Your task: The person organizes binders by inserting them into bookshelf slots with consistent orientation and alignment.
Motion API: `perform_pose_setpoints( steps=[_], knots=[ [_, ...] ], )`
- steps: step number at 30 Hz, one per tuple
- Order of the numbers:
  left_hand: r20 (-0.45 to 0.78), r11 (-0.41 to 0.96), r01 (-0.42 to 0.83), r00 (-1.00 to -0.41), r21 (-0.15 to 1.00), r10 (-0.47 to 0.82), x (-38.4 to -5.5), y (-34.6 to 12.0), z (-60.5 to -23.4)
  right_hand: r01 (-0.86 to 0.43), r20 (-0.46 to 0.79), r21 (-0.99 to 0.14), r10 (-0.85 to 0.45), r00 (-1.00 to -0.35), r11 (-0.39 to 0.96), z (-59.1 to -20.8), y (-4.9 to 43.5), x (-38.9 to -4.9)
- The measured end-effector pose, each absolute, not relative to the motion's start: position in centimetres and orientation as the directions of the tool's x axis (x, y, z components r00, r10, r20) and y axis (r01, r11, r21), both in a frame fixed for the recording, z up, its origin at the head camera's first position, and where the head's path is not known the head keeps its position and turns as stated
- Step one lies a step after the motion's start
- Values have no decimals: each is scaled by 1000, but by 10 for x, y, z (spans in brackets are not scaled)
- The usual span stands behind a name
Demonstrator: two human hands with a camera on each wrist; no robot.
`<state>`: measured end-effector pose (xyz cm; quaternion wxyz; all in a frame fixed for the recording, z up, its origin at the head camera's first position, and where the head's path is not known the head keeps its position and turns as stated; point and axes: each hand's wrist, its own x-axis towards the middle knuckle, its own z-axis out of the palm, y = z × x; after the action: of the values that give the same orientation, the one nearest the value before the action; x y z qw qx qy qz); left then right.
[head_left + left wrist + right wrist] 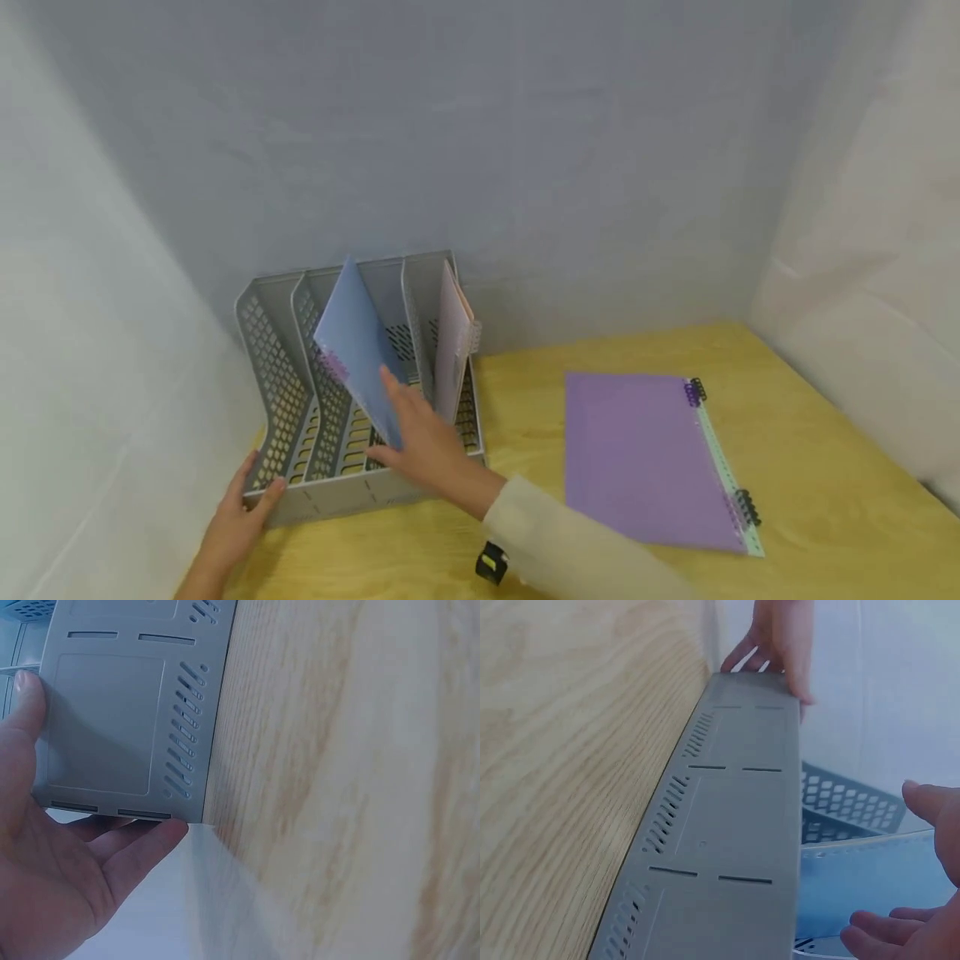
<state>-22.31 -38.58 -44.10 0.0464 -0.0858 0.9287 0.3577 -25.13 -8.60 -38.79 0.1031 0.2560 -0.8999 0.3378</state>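
1. Left hand [232,525] grips the gray rack's [337,502] front-left corner, near the table's [517,408] left edge.
2. Blue notebook [351,333] stands tilted mid-rack.
3. Right hand [431,442], thumb and fingers apart, is at the blue notebook; contact unclear.
4. Pale notebook [452,350] stands in the rightmost slot.
5. Purple notebook [637,458] lies toward the table's right edge.

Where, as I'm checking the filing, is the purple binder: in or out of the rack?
Out: the purple binder lies flat on the table, apart from the rack.
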Motion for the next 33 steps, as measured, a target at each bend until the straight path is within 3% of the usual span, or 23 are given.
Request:
perform_pose_setpoints(
  steps=[11,20,26,33],
  knots=[
    [-127,715,-188,-982,673,-139,-220,-382,-445,-692,448,-467,-528,-722,550,-391,-21,-215],
    [-105,705,-175,-984,687,-142,-220,-372,-447,-741,515,-511,-535,-669,435,-389,39,-192],
    [-127,715,-203,-979,668,-160,-224,-367,-446,-605,339,-614,-522,-782,507,-390,91,-192],
    [-137,728,-210,-978,653,-159,-224,-369,-444,-402,202,-676,-369,-907,618,-402,157,-217]
  ],
)
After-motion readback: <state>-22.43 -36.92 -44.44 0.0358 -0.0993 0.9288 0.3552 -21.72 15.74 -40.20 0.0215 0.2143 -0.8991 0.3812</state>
